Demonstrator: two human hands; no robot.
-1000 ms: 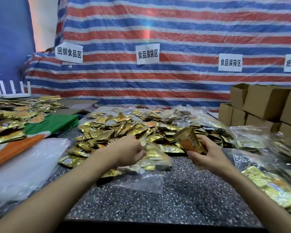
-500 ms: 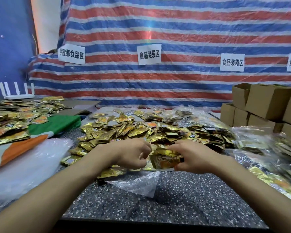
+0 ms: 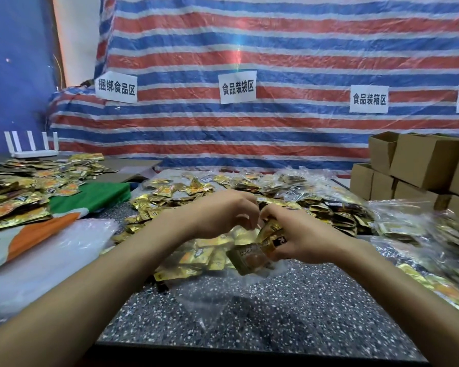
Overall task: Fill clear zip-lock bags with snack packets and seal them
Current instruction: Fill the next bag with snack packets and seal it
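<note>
Left hand [image 3: 223, 215] grip pinches the mouth of the clear zip-lock bag [image 3: 212, 298] trailing on the desk [image 3: 302, 327], likely holding it open so the right hand [image 3: 305, 241] grip, curled round gold snack packets [image 3: 249, 258], can feed them in.

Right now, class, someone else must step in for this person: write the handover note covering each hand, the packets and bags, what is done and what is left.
Left hand: fingers curled, apparently pinching the mouth of the clear zip-lock bag.
Right hand: grips a few gold snack packets at the bag's mouth.
The bag hangs down to the speckled table, unsealed, with some packets apparently inside.
Loose packets: heaped behind the hands.
Filled bags: on the right.
Done: bag partly filled.
Left: push these packets in, seal, fill more bags.
</note>
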